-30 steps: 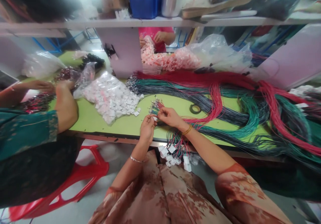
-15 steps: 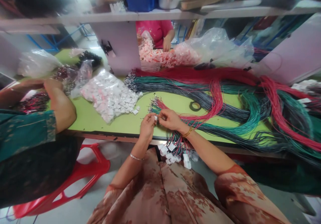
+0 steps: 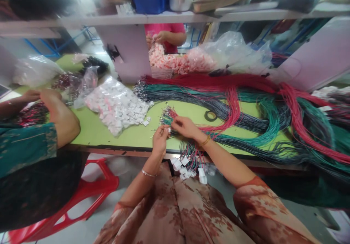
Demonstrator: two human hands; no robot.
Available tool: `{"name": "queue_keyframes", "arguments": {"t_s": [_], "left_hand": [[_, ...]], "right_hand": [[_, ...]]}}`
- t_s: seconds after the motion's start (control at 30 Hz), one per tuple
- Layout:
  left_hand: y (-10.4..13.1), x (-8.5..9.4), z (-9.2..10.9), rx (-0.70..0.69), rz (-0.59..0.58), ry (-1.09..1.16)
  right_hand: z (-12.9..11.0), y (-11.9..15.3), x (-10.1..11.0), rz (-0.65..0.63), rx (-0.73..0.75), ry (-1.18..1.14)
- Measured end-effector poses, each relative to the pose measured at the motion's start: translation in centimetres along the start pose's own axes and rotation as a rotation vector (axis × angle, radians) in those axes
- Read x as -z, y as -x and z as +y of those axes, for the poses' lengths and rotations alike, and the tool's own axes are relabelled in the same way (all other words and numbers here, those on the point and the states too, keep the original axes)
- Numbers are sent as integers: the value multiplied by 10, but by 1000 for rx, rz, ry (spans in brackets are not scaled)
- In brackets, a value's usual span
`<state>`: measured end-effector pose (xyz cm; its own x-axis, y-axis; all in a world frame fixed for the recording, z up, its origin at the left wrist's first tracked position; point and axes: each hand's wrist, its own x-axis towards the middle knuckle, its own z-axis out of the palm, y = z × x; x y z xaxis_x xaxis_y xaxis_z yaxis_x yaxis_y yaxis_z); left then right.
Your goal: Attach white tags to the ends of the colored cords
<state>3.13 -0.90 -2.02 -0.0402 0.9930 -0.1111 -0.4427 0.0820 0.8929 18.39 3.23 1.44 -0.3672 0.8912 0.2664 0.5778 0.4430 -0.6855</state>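
Loosely fanned wires, white connector, crinkled plastic bag

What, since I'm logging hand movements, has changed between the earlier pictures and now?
Since half a second ago, the right hand has shifted slightly up, toward the wire tips; the hand of the co-worker opposite has risen off the pink pile. The other co-worker's hands have moved left. The left hand still pinches a small white piece; the tape roll hasn't moved.
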Motion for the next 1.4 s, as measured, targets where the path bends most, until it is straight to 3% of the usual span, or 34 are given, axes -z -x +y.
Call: {"name": "queue_keyframes", "arguments": {"t_s": [0.07,0.13,0.27,0.4,0.5,0.63,0.77,1.0,1.27,1.4], "left_hand": [[0,0,1,11,4,-11],[1,0,2,21,6,-13],[2,1,3,33,0,-10],[2,1,3,37,-4,-18],[1,1,2,36,1,-23],[1,0,4,28,-6,10],[-2,-2,6,34,-3,90],[-8,0,3,64,-16,173],[-5,0,5,59,-23,128],[-3,-1,5,19,-24,14]], "right_hand": [[12,-15,9,93,-170,84],[25,-27,13,99,-318,232],[44,-36,8,49,-408,253],[48,-32,8,157,-341,141],[37,-35,8,207,-231,9],[10,-38,3,131,-131,-262],[-4,-25,-4,46,-86,-370],[-1,7,-7,-19,-91,-233],[-8,9,-5,-6,-104,-68],[-9,11,-8,-14,-41,-35]]}}
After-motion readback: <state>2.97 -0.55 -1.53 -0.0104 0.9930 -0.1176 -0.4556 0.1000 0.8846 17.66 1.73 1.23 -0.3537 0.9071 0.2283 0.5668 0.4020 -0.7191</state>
